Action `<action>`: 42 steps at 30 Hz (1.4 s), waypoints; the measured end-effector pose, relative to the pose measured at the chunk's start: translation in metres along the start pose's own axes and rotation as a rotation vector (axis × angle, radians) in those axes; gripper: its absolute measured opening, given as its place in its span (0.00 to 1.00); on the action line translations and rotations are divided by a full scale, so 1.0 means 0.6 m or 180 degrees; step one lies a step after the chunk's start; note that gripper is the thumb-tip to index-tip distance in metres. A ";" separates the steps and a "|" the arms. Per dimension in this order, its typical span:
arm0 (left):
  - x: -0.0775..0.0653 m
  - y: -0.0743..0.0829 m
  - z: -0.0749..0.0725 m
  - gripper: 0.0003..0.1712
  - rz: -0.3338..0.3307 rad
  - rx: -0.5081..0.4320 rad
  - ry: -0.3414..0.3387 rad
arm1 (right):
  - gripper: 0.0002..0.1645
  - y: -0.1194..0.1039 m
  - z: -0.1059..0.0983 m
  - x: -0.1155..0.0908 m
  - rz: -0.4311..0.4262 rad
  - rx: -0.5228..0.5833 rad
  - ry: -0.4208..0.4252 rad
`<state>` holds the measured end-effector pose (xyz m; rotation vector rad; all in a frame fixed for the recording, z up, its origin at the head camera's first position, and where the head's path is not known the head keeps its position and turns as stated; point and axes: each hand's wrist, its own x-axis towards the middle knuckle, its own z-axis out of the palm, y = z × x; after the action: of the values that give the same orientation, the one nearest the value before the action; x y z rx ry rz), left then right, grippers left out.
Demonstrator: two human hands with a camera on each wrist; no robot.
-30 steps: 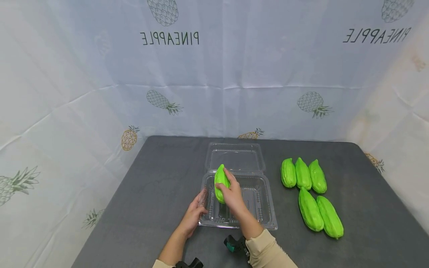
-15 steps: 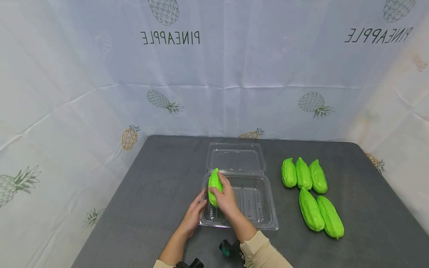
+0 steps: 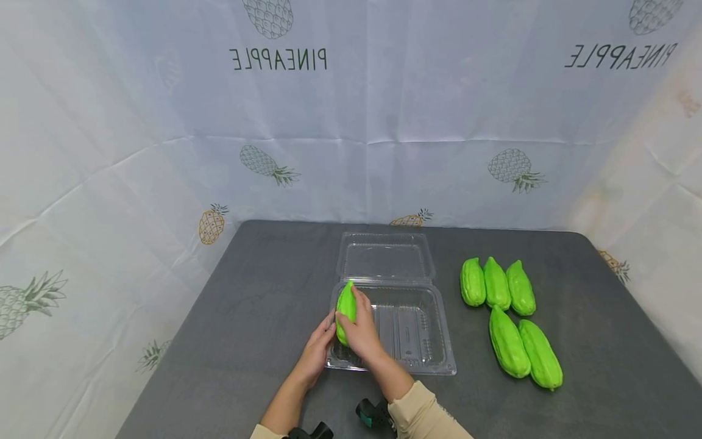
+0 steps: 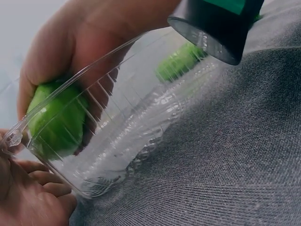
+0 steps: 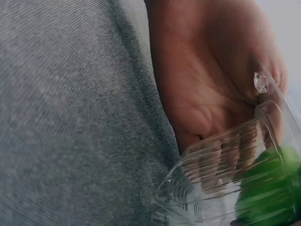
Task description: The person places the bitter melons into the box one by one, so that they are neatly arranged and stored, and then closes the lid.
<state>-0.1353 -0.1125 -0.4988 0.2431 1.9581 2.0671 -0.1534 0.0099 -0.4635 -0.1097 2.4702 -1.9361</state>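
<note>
A clear plastic clamshell box [image 3: 408, 332] lies on the table with its lid [image 3: 386, 259] folded back. My left hand [image 3: 314, 355] grips the box's left side, thumb at the rim and fingers against the outside of the wall. My right hand [image 3: 362, 329] holds a bright green, lengthwise-ridged gourd [image 3: 345, 308] with a pointed tip, inside the box along the left wall. Through the transparent wall in the left wrist view, the gourd [image 4: 59, 122] shows under the right hand's fingers. In the right wrist view, the left hand's palm [image 5: 202, 89] faces the box corner.
Several similar green gourds lie on the right of the dark grey table [image 3: 263, 305]: three in a back row [image 3: 496, 285], and two in front, one of them a long gourd [image 3: 540, 356]. A pineapple-printed cloth [image 3: 351, 110] hangs behind the table. Each wrist wears a black camera [image 3: 375, 413].
My right hand has carried the gourd left and toward me, from over the box's left half to its left wall. The left hand stays at the box's side.
</note>
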 end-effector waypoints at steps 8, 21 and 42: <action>0.003 0.004 0.001 0.36 0.0014 0.0077 0.0032 | 0.43 0.000 -0.004 -0.003 -0.0004 -0.0382 -0.0242; 0.005 0.004 -0.001 0.34 0.0079 0.0156 -0.0061 | 0.49 0.006 -0.013 -0.001 0.0469 -0.0514 -0.0724; 0.003 0.002 0.002 0.34 -0.0009 0.0133 0.0078 | 0.48 -0.023 -0.047 -0.001 0.0456 -0.0182 -0.0521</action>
<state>-0.1368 -0.1109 -0.4975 0.2247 2.0162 2.0386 -0.1533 0.0339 -0.4431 -0.0847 2.3588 -1.7281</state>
